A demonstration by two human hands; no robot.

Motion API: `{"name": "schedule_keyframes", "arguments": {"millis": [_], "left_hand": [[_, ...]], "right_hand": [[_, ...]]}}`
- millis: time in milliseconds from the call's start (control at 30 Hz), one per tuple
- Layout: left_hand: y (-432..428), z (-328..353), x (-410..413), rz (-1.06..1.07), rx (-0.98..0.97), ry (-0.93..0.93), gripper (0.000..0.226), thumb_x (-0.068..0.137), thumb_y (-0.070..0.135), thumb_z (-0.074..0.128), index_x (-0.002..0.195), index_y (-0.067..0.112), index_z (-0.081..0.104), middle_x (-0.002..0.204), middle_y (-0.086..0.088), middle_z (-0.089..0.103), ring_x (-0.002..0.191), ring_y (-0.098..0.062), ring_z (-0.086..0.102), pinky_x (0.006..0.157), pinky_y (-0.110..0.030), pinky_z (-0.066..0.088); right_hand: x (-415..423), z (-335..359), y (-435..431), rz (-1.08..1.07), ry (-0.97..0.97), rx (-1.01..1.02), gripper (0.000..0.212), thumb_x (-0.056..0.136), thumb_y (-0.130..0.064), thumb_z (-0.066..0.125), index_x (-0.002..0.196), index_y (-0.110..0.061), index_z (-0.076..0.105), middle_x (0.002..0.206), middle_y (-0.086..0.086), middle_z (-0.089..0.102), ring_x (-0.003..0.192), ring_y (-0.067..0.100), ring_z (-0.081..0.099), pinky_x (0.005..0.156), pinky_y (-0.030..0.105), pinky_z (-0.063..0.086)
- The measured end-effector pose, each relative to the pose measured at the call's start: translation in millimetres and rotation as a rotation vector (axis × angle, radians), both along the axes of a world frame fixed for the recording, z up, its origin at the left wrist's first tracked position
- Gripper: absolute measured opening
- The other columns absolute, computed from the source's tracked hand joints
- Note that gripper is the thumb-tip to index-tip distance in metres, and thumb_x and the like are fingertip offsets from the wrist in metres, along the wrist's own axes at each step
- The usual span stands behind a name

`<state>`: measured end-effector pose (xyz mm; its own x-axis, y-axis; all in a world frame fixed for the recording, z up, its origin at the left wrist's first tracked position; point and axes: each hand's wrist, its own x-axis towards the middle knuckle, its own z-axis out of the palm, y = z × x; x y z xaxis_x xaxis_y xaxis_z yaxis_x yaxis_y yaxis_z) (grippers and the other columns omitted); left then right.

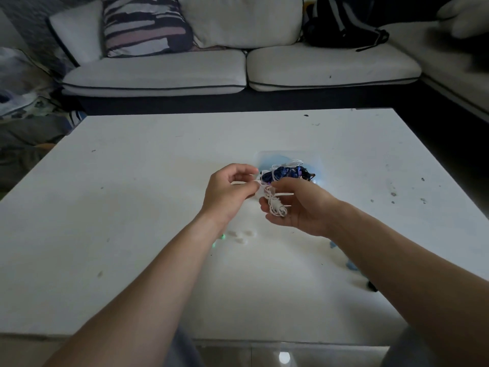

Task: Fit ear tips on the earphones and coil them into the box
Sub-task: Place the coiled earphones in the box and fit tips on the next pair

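Two hands work above the white surface point(132, 207) in the head view, both near its middle. The left hand point(229, 192) has its fingers curled, and the fingertips pinch a strand of cable from the white earphones point(275, 205). The right hand point(300, 209) is turned palm up with its fingers bent around the rest of the white earphones, which lie as a small loose bundle in the palm. Just behind the hands a clear box point(264, 156) stands on the surface. It holds a tangled heap of dark blue earphones point(288, 172) with some white cable on top. Several pale ear tips point(241, 236) lie on the surface between the forearms, close to the left wrist. A few green and blue small pieces lie near them, too blurred to tell more. Beyond the surface stands a light sofa point(158, 75) with a striped cushion point(144, 25) and a black backpack point(341, 22) on it.
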<state>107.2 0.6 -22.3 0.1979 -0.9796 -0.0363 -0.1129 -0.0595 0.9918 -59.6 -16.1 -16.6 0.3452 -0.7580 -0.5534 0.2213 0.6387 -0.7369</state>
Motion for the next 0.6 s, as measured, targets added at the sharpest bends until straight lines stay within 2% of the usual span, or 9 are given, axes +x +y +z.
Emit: {"name": "schedule_keyframes", "arguments": {"millis": [100,167,233,333,433,500,600], "left_hand": [[-2,2,-1,0.03,-0.022,-0.092,0.025,0.076,0.004,0.071,0.089,0.025,0.075,0.089,0.006,0.07,0.08,-0.007,0.067,0.08,-0.022,0.055],[-7,4,-3,0.044,-0.014,-0.134,0.026,0.077,0.004,0.071,0.091,0.025,0.074,0.091,0.006,0.069,0.074,-0.002,0.065,0.071,-0.011,0.049],[-15,5,-5,0.044,-0.001,-0.162,0.026,0.077,0.006,0.073,0.094,0.025,0.073,0.091,0.005,0.068,0.07,0.001,0.062,0.063,-0.006,0.045],[-34,7,-9,0.031,-0.003,-0.217,0.024,0.078,0.008,0.074,0.096,0.024,0.072,0.091,0.006,0.068,0.076,-0.001,0.063,0.06,-0.003,0.042],[-59,9,-14,0.043,-0.017,-0.249,0.023,0.078,0.007,0.074,0.096,0.021,0.071,0.09,0.008,0.068,0.082,-0.003,0.065,0.065,-0.007,0.045],[-75,6,-16,0.061,-0.021,-0.28,0.023,0.079,0.008,0.074,0.095,0.023,0.07,0.091,0.009,0.069,0.085,-0.003,0.065,0.067,-0.01,0.045],[-92,-2,-15,0.052,0.011,-0.392,0.022,0.08,0.009,0.073,0.094,0.025,0.068,0.091,0.011,0.067,0.083,-0.004,0.063,0.063,-0.01,0.043]], "right_hand": [[-2,3,-3,-0.08,-0.021,-0.024,0.021,0.095,-0.007,0.055,0.112,0.003,0.062,0.098,0.022,0.066,0.079,0.028,0.067,0.07,0.035,0.062],[-5,7,-10,-0.113,0.016,-0.088,0.021,0.094,-0.006,0.056,0.112,0.003,0.064,0.1,0.02,0.066,0.08,0.027,0.067,0.073,0.033,0.061],[-7,13,-21,-0.159,0.046,-0.134,0.025,0.093,-0.004,0.059,0.116,0.005,0.064,0.101,0.019,0.065,0.082,0.027,0.067,0.072,0.031,0.061],[-9,21,-42,-0.231,0.073,-0.159,0.026,0.09,0.002,0.06,0.114,0.01,0.065,0.101,0.02,0.065,0.082,0.028,0.067,0.071,0.029,0.061],[-8,26,-66,-0.266,0.114,-0.208,0.02,0.09,0.003,0.06,0.108,0.009,0.066,0.098,0.019,0.063,0.084,0.029,0.067,0.071,0.028,0.061],[-5,28,-84,-0.254,0.212,-0.256,0.017,0.09,0.002,0.061,0.105,0.008,0.066,0.096,0.019,0.064,0.084,0.03,0.07,0.073,0.03,0.061],[-3,22,-111,-0.173,0.473,-0.319,0.016,0.088,0.001,0.06,0.102,0.008,0.065,0.095,0.022,0.069,0.083,0.029,0.073,0.08,0.038,0.062]]}}
